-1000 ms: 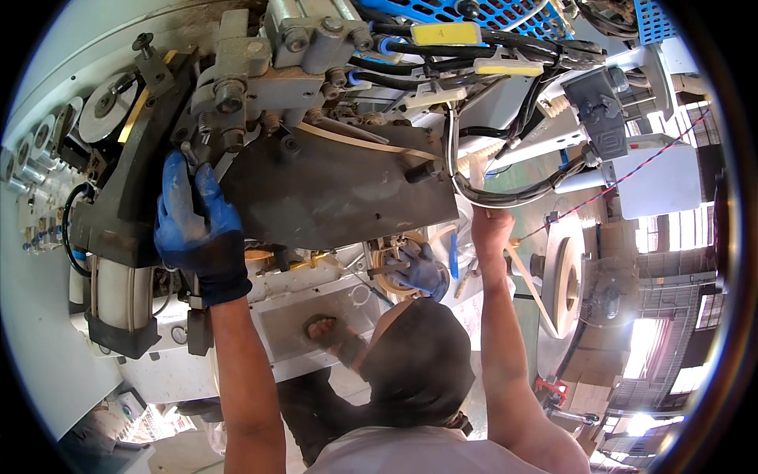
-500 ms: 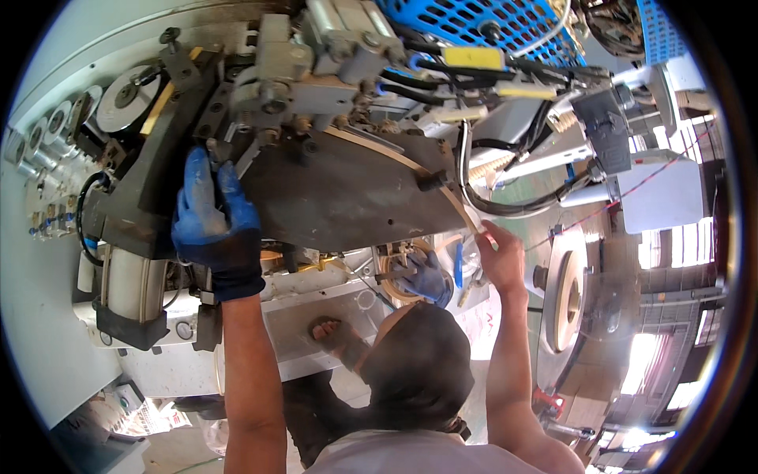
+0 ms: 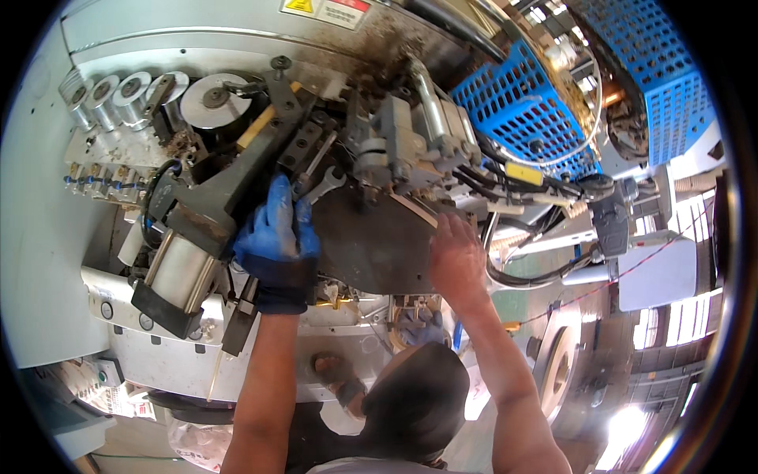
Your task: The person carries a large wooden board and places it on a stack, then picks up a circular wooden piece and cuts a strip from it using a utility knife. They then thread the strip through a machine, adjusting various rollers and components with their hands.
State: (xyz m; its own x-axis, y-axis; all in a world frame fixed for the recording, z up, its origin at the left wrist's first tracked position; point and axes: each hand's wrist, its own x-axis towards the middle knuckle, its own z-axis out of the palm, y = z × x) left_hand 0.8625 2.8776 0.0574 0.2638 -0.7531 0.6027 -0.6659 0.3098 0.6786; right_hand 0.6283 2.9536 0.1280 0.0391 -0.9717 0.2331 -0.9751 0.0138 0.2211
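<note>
My left hand (image 3: pixel 280 241), in a blue glove with a dark cuff, reaches into the machine at the left end of a dark flat plate (image 3: pixel 367 245). Its fingers stretch forward, apart, with the tips by small metal parts. An open-ended wrench (image 3: pixel 322 188) lies right beside these fingertips; the glove covers its lower end. A thin tan strip (image 3: pixel 414 210) stands along the plate's far edge. My bare right hand (image 3: pixel 458 257) is at the plate's right end, its fingers closed around the strip's end, which they hide.
A metal cylinder (image 3: pixel 180 272) stands left of my glove, rollers (image 3: pixel 136 99) behind it. A clamp block (image 3: pixel 387 142) overhangs the plate. Blue perforated guards (image 3: pixel 517 107) and black cables (image 3: pixel 505 272) are at the right. A reel (image 3: pixel 559 367) stands beyond my right forearm.
The view has shifted, so the machine appears farther right. My right hand has moved inward from beyond the plate's right end onto the strip's end. The wrench shows more fully by my left fingertips.
</note>
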